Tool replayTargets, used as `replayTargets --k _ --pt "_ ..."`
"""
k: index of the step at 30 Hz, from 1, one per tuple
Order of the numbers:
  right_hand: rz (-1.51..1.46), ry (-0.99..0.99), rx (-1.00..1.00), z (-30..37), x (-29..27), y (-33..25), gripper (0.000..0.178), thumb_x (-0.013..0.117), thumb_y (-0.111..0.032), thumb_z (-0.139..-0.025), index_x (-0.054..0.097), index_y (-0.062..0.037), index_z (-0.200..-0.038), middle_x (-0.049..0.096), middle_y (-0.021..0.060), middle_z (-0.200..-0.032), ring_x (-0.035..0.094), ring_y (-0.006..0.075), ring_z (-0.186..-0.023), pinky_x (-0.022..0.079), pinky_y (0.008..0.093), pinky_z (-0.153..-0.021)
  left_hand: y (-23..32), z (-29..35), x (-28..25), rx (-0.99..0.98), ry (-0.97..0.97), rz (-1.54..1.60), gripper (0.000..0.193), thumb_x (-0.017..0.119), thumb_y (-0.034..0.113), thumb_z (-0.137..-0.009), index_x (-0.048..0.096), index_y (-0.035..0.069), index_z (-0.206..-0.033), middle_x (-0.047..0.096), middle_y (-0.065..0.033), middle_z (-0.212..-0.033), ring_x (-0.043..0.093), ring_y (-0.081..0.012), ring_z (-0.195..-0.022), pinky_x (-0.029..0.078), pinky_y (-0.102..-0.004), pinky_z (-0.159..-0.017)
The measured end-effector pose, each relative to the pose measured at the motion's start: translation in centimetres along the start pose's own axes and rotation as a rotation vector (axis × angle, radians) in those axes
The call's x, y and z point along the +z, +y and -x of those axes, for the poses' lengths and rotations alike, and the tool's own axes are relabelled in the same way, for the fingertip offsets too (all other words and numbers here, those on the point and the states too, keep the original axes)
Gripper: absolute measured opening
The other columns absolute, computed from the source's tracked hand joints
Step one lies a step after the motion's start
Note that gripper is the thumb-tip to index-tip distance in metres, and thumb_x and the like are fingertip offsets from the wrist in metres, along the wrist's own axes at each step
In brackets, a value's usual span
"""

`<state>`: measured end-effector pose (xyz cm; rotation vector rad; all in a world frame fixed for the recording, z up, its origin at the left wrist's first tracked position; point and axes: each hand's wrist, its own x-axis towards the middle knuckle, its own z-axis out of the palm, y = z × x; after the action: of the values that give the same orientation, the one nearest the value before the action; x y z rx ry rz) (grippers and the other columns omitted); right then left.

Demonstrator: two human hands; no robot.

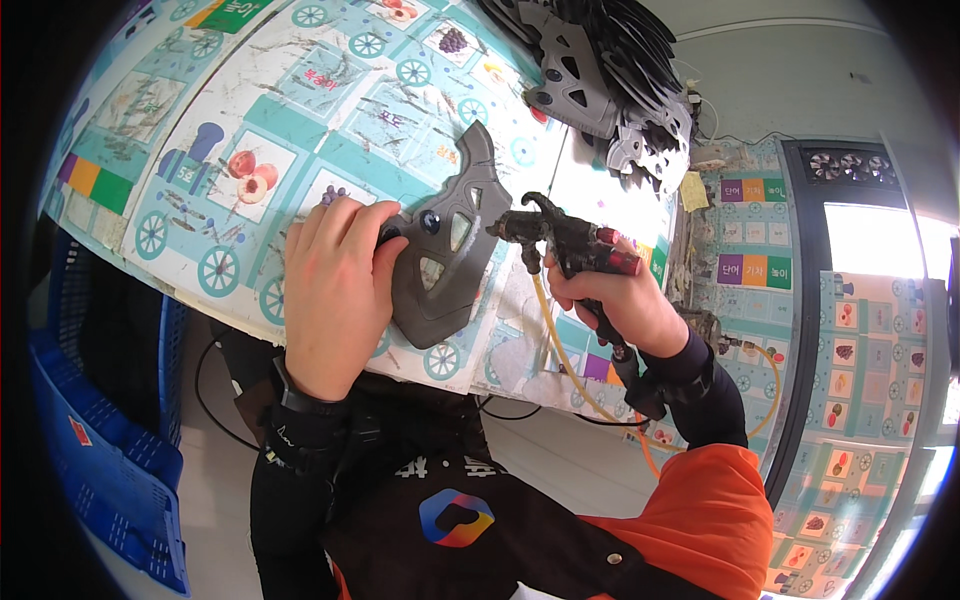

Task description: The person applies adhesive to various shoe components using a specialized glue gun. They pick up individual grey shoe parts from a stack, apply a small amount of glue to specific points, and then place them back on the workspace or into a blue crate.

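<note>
My left hand point(338, 280) pinches the left edge of a dark grey moulded plastic part point(425, 315) between thumb and fingers. The part has a curved outline, several angular cut-outs and a dark round spot near its upper left; it is held over the table's near side. A spray gun point(570, 238) with a dark-stained body and red knobs sits in my right hand point(630, 305), whose fingers wrap its handle. The gun's nozzle points left at the part, a short gap away. A yellowish hose point(550, 315) hangs from the gun.
A pile of similar dark grey parts point(590, 95) stands at the table's far right. The table point(250, 105) wears a printed, paint-streaked cover. Blue plastic crates point(105, 460) are at the lower left. An orange hose point(647, 455) and black cables run below the table edge.
</note>
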<state>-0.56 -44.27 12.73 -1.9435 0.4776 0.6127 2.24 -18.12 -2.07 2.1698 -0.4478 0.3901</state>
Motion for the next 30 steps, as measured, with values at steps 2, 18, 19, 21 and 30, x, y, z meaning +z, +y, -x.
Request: replayTargets --k 2,18,19,21,30 --pt "0.037 -0.005 -0.024 -0.2 -0.1 0.0 0.027 0.066 -0.001 -0.084 0.068 0.0 -0.111 0.066 0.0012 -0.077 0.05 0.0064 -0.049 0.036 0.0251 -0.048 0.1 0.0 -0.1 -0.004 -0.006 -0.005 0.03 0.079 0.009 -0.092 0.072 0.008 -0.121 0.065 -0.0081 -0.105 0.062 -0.0331 -0.101 0.046 -0.0446 -0.089" --pt "0.018 0.001 -0.142 -1.7 -1.0 0.5 0.014 0.064 0.001 -0.089 0.068 0.0021 -0.102 0.065 0.0023 -0.079 0.052 0.0057 -0.05 0.039 0.0233 -0.05 0.2 -0.1 -0.3 -0.026 -0.02 0.01 0.03 0.079 0.008 -0.091 0.072 0.007 -0.121 0.064 -0.0085 -0.105 0.062 -0.0329 -0.1 0.046 -0.0445 -0.088" --pt "0.005 0.01 -0.135 -1.7 -1.0 0.4 0.013 0.064 0.001 -0.09 0.068 0.0027 -0.102 0.065 0.0029 -0.08 0.052 0.0058 -0.05 0.039 0.0233 -0.05 0.1 -0.1 -0.3 -0.027 -0.019 0.01 0.03 0.079 0.008 -0.091 0.072 0.007 -0.121 0.064 -0.0085 -0.105 0.062 -0.0329 -0.1 0.046 -0.0445 -0.088" --pt "-0.006 0.017 -0.128 -1.9 -1.0 0.3 0.012 0.064 0.002 -0.09 0.068 0.0033 -0.101 0.065 0.0035 -0.081 0.053 0.006 -0.051 0.04 0.0233 -0.05 0.1 -0.1 -0.3 -0.024 -0.018 0.014 0.03 0.079 0.008 -0.092 0.072 0.007 -0.121 0.064 -0.0085 -0.104 0.062 -0.0329 -0.1 0.046 -0.0446 -0.088" --pt "0.036 -0.006 -0.18 -2.6 -1.1 0.1 0.007 0.064 0.004 -0.091 0.067 0.005 -0.097 0.067 0.0044 -0.089 0.055 0.0066 -0.052 0.042 0.0242 -0.051 0.1 -0.1 -0.3 -0.032 -0.02 0.026 0.029 0.079 0.008 -0.091 0.072 0.007 -0.12 0.064 -0.0084 -0.104 0.061 -0.0329 -0.1 0.045 -0.0448 -0.088"
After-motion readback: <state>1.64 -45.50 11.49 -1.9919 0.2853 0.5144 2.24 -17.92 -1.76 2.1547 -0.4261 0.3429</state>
